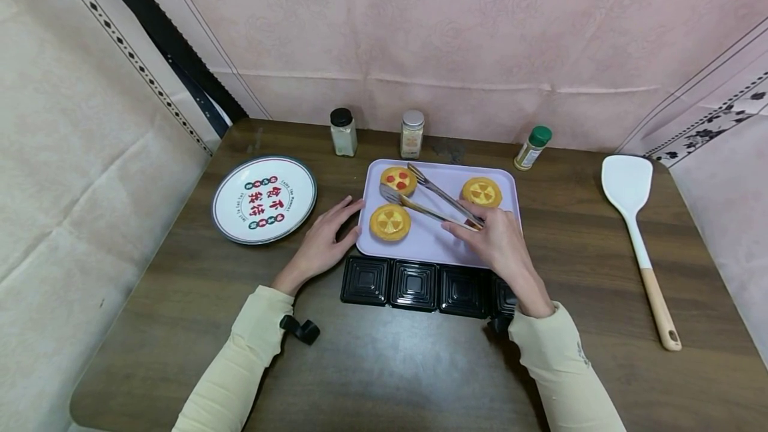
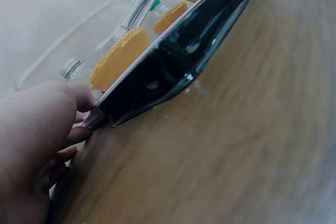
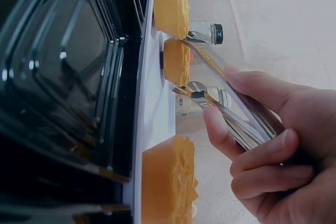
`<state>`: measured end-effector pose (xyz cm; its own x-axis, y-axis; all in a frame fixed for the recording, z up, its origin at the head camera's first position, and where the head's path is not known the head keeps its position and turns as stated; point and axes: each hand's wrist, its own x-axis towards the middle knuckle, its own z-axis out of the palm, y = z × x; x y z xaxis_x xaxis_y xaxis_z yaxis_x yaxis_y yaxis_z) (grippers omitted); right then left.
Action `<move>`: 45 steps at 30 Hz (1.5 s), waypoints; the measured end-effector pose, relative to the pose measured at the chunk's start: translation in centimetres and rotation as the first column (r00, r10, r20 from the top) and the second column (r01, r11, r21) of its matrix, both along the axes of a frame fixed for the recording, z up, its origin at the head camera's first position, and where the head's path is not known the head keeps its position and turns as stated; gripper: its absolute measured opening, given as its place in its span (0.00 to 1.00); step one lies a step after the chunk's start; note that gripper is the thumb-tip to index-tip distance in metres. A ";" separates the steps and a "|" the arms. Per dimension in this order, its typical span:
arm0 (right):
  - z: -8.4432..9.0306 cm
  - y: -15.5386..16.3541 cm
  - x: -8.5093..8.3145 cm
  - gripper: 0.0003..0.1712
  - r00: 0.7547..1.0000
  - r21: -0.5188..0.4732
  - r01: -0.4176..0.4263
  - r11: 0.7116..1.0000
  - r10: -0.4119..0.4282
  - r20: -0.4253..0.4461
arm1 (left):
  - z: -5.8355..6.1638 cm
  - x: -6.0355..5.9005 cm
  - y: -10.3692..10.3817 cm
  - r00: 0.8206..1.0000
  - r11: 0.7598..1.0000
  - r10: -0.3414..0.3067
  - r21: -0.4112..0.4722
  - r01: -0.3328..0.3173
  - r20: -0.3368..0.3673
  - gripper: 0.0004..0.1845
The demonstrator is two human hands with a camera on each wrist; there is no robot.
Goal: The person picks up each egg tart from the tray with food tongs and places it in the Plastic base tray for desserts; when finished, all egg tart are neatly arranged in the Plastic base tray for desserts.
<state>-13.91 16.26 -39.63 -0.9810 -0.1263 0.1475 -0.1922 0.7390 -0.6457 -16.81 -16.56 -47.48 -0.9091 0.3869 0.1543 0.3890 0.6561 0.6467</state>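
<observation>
My right hand (image 1: 499, 240) grips a pair of metal tongs (image 1: 445, 196), with thumb and fingers curled round its arms. The tong tips stand at either side of a small tart with red pieces on top (image 1: 396, 179), at the back left of a pale purple tray (image 1: 441, 244). On the same tray are a yellow tart (image 1: 390, 223) at the front left and another yellow tart (image 1: 482, 191) at the back right. My left hand (image 1: 324, 239) touches the tray's left edge, its fingers extended and its thumb at the near corner (image 2: 94, 109).
A black mould with square cups (image 1: 414, 285) lies along the tray's near side. White plate (image 1: 264, 199) at left; white spatula with wooden handle (image 1: 637, 239) at right. Behind stand a black-capped jar (image 1: 344, 135), a silver-capped jar (image 1: 412, 135) and a green-capped bottle (image 1: 532, 148).
</observation>
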 end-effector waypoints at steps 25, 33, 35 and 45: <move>2.8 2.4 3.6 0.28 0.983 -0.087 -0.151 0.985 0.140 -0.119 | 0.1 0.0 -0.1 0.997 1.000 -0.015 0.013 0.016 -0.074 0.28; 2.0 3.4 6.5 0.27 0.939 -0.096 -0.340 0.936 0.331 -0.100 | 0.0 0.0 -0.1 0.996 0.999 -0.025 0.020 0.027 -0.090 0.28; 1.7 3.4 7.1 0.27 0.921 -0.089 -0.386 0.918 0.378 -0.091 | -0.1 0.0 -0.2 0.995 0.999 -0.026 0.024 0.029 -0.095 0.28; 0.2 3.1 8.6 0.26 0.883 -0.058 -0.468 0.882 0.465 -0.060 | -0.2 -0.2 -0.1 0.997 1.000 -0.020 0.001 0.020 -0.068 0.28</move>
<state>-5.32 19.32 -39.46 -0.8037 -0.5557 0.2129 -0.5323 0.5113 -0.6748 -16.97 -16.66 -47.69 -0.8885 0.4048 0.2163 0.4453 0.6466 0.6194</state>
